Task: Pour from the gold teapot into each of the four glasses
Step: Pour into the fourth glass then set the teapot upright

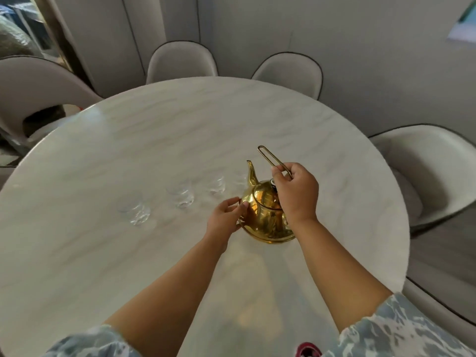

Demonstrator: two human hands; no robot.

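Observation:
The gold teapot stands on the round marble table, spout pointing away from me. My right hand grips its thin wire handle, which sticks up and back. My left hand presses against the pot's left side. Clear glasses stand in a row left of the pot: one at the far left, one in the middle, one nearer the pot. A faint fourth glass sits just left of the spout. The blur hides what they contain.
Pale upholstered chairs ring the table: two at the far side, one at the left, one at the right. A grey wall stands behind them. The table's edge curves close on the right.

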